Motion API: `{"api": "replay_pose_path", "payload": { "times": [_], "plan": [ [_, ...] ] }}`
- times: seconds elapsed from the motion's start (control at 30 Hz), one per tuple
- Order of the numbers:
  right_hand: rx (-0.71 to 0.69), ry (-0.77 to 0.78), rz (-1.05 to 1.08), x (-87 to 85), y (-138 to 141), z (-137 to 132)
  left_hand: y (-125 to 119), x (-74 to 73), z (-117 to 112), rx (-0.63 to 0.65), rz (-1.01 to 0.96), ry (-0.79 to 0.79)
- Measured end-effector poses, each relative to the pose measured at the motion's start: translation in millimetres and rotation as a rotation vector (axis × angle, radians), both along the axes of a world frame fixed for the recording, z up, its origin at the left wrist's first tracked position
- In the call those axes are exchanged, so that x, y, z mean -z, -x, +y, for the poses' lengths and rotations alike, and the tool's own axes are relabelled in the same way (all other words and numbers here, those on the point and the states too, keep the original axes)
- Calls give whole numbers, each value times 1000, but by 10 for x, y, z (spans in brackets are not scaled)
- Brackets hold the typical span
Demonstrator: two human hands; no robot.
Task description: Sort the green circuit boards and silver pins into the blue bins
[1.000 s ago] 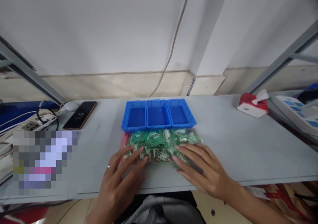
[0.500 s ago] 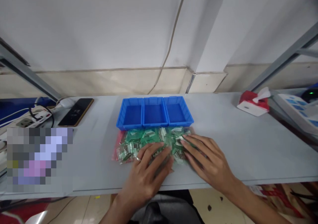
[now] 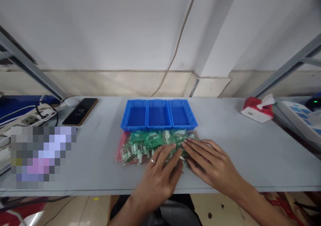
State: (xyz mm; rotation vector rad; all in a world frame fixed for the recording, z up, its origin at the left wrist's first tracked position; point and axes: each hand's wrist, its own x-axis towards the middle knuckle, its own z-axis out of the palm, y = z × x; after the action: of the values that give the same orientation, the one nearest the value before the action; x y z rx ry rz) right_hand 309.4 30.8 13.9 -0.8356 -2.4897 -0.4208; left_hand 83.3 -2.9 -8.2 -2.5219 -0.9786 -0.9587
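Small clear plastic bags (image 3: 135, 150) of thin metallic pieces lie in a layer at the middle of the table, several of them looking green. Under their left side shows a pinkish-red sheet or bag (image 3: 122, 142). My left hand (image 3: 163, 172), with a ring on one finger, rests its spread fingers on the front right of the bags. Close beside it, my right hand (image 3: 213, 162) lays its stretched fingers over the right end. What is beneath both palms is hidden. Directly behind the bags stand three joined blue bins (image 3: 159, 129) with nothing visible inside.
A phone (image 3: 80, 111) lies at the back left near a power strip (image 3: 46, 114) with cables. Left front is a pixelated patch. A red and white tissue box (image 3: 257, 114) stands at the right, beside a white tray (image 3: 298, 119) with blue parts. Behind the table rises a wall.
My left hand has slid to the right over the bags, nearer my right hand, uncovering more of the middle bags. My right hand stays at the right end. The camera view has shifted slightly.
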Motion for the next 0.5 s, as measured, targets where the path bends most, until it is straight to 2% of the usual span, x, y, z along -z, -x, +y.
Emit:
{"api": "replay_pose_path", "payload": {
  "times": [0.17,0.27,0.37,0.4,0.5],
  "plan": [
    [11,-99,76,26,-25,-27,78,-41,-104,45,-52,-32],
    [28,-188,168,-64,53,-45,218,-39,-259,92,-107,-79],
    [-119,-205,95,-193,299,-36,389,2,-467,-12,-116,-75],
    [-191,-218,56,-222,412,-22,443,16,-523,-70,-118,-15],
    [-310,-280,-45,-211,767,56,598,27,-580,-207,-255,-17]
  ]
}}
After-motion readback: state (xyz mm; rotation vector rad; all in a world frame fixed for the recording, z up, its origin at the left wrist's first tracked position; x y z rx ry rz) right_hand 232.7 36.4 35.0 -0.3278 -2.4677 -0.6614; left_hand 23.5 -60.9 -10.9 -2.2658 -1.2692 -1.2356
